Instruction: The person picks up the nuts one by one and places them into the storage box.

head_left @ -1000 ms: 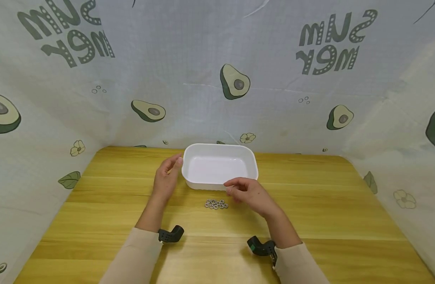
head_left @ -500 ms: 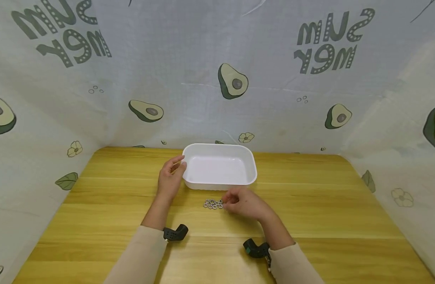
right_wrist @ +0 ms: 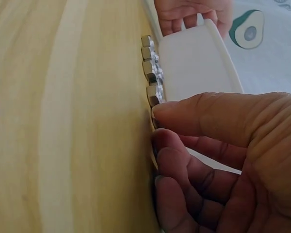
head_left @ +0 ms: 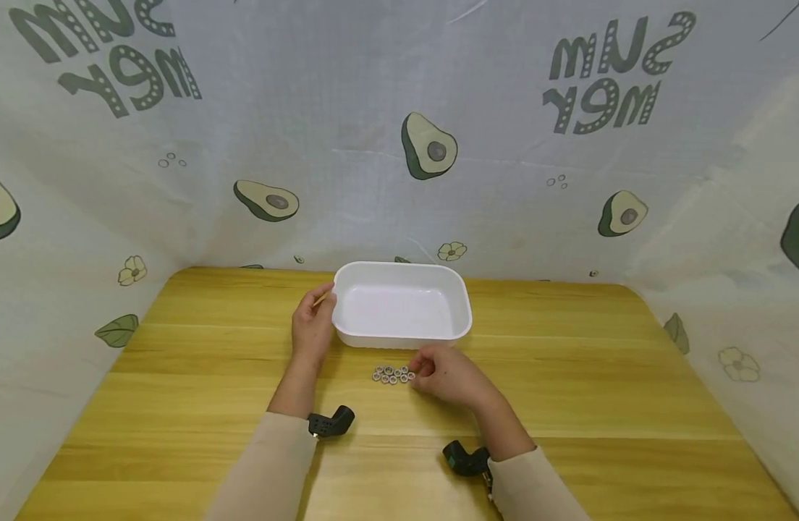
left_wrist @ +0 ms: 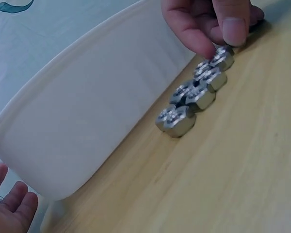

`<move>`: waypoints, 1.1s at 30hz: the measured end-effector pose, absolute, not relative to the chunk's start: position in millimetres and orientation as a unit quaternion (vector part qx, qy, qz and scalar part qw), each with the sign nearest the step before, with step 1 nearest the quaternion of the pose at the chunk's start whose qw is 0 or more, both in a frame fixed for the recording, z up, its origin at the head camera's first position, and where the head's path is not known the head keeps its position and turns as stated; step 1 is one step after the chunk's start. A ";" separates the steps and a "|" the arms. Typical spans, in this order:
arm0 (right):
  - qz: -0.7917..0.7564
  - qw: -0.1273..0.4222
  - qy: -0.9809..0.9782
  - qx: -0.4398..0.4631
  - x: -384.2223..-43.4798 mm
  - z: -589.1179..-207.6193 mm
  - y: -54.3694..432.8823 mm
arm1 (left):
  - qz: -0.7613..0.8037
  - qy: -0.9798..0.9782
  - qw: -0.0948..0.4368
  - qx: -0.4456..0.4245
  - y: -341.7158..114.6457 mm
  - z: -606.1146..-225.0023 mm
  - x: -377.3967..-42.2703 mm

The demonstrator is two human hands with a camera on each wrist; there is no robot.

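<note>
A person's right hand [head_left: 451, 376] bends over a small cluster of metal nuts [head_left: 388, 375] on a wood-grain table [head_left: 569, 391], thumb and index finger pinching the end nut [head_left: 410, 376] at the cluster's right edge while the other fingers curl in behind. Whether that nut has left the tabletop is hard to say, since the fingertips cover much of it in both wrist views. The nuts lie packed in two loose rows just in front of a white tray [head_left: 402, 342], on the side nearer the person. The left hand [head_left: 313, 325] is at the tray's left end, fingers loosely bent and apart, thumb by the wall; it appears to steady the tray more than grip it.

The risks look small but real. With the neighbours so close, a fingertip set too wide could nudge the next nut and scatter the rows, or drag a second one along. The nut's smooth metal faces offer a shallow hold, so a pinch on one edge might let it twist free and roll. The tray, lightly held, could slide if the right hand's knuckles, close to its front wall, bump it on the way up.
</note>
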State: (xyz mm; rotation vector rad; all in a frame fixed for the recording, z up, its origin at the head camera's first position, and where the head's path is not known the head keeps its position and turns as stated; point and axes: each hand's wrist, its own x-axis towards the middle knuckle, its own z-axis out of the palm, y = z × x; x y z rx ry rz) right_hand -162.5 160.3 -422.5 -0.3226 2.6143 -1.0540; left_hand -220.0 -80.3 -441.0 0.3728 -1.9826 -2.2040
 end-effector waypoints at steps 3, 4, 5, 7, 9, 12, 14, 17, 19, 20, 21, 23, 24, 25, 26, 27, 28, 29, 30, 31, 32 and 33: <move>-0.357 0.145 0.916 -0.111 -161.8 -422.9 158.4 | -0.743 -0.653 0.071 0.129 -79.1 -440.8 -220.9; -0.354 0.143 0.918 -0.109 -161.4 -422.7 157.9 | -0.744 -0.652 0.066 0.129 -78.5 -440.9 -221.4; -0.353 0.142 0.919 -0.108 -161.2 -422.6 157.4 | -0.745 -0.651 0.061 0.130 -78.0 -441.6 -221.9; -0.350 0.142 0.920 -0.103 -160.8 -422.3 156.2 | -0.743 -0.655 0.055 0.129 -77.2 -442.7 -223.6; -0.345 0.141 0.923 -0.099 -161.0 -422.5 154.8 | -0.740 -0.659 0.053 0.127 -76.8 -443.9 -225.7; -0.335 0.139 0.927 -0.099 -161.2 -422.7 153.2 | -0.736 -0.662 0.056 0.127 -76.3 -445.2 -228.9; -0.329 0.137 0.929 -0.103 -161.2 -422.8 153.1 | -0.734 -0.665 0.055 0.127 -76.0 -446.2 -230.9; -0.323 0.135 0.930 -0.109 -160.5 -422.0 154.2 | -0.735 -0.664 0.048 0.126 -75.5 -447.9 -233.7; -0.318 0.134 0.931 -0.116 -160.3 -421.8 155.1 | -0.737 -0.662 0.045 0.127 -75.9 -449.4 -235.1; -0.315 0.134 0.932 -0.120 -160.3 -421.7 155.3 | -0.739 -0.660 0.045 0.128 -76.4 -449.8 -235.3; -0.314 0.135 0.932 -0.123 -160.2 -421.5 155.6 | -0.740 -0.658 0.044 0.128 -76.8 -450.3 -235.5; -0.311 0.136 0.932 -0.128 -160.3 -421.3 156.1 | -0.742 -0.657 0.043 0.129 -77.8 -451.2 -235.9; -0.311 0.136 0.932 -0.130 -160.5 -421.3 156.3 | -0.742 -0.656 0.041 0.128 -78.3 -451.6 -236.0; -0.312 0.137 0.931 -0.131 -160.4 -421.1 156.6 | -0.743 -0.656 0.039 0.127 -78.8 -452.0 -236.2; -0.313 0.138 0.930 -0.132 -160.4 -420.8 156.8 | -0.743 -0.656 0.038 0.127 -79.1 -452.2 -236.3; -0.315 0.139 0.929 -0.132 -160.3 -420.7 157.0 | -0.744 -0.655 0.036 0.126 -79.4 -452.2 -236.4; -0.316 0.141 0.929 -0.132 -160.3 -420.6 157.2 | -0.744 -0.655 0.035 0.126 -79.6 -452.3 -236.4; -0.318 0.142 0.928 -0.132 -160.2 -420.6 157.3 | -0.745 -0.655 0.034 0.126 -79.6 -452.1 -236.3; -0.318 0.143 0.928 -0.131 -160.1 -420.4 157.4 | -0.744 -0.655 0.033 0.125 -79.6 -452.0 -236.2; -0.321 0.145 0.927 -0.131 -159.9 -419.8 157.4 | -0.745 -0.655 0.032 0.125 -79.6 -451.9 -236.1; -0.323 0.147 0.926 -0.131 -159.6 -419.3 157.5 | -0.745 -0.655 0.032 0.125 -79.5 -451.7 -235.9; -0.325 0.148 0.925 -0.130 -159.4 -418.7 157.6 | -0.745 -0.655 0.032 0.125 -79.5 -451.5 -235.8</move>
